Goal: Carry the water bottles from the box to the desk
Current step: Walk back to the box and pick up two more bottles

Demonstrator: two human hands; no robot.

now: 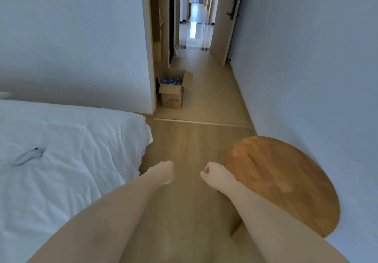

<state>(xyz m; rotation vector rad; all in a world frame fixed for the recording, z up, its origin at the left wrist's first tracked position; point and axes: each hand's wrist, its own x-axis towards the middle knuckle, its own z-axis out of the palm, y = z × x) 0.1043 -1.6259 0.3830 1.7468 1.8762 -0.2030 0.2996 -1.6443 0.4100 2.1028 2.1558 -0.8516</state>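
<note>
Both hands were extended forward at about waist level and carried nothing. The left hand (163,171) had its fingers curled into a loose fist, and the right hand (212,173) was likewise curled, the thumb tucked against the fingers; neither was touching any object. The right forearm crossed in front of the round wooden table (286,181), which stood against the right wall and was probably the desk named in the task, though no other desk was in view to confirm this. To the left lay a bed (71,150) with white bedding and a small pale object, too blurred to identify, resting on it. Well ahead, on the wooden floor (194,140) beside the wall corner at the start of the corridor, stood the open cardboard box (172,94). Blue-wrapped items, apparently the water bottles (171,81), showed above its rim, but their number could not be determined. The step in hand was judged to be the approach to the box. For good execution, walk straight along the floor between bed and table, stop just short of the box, uncurl both hands before reaching in, and clear the raised flap on the right side of the box.
</note>
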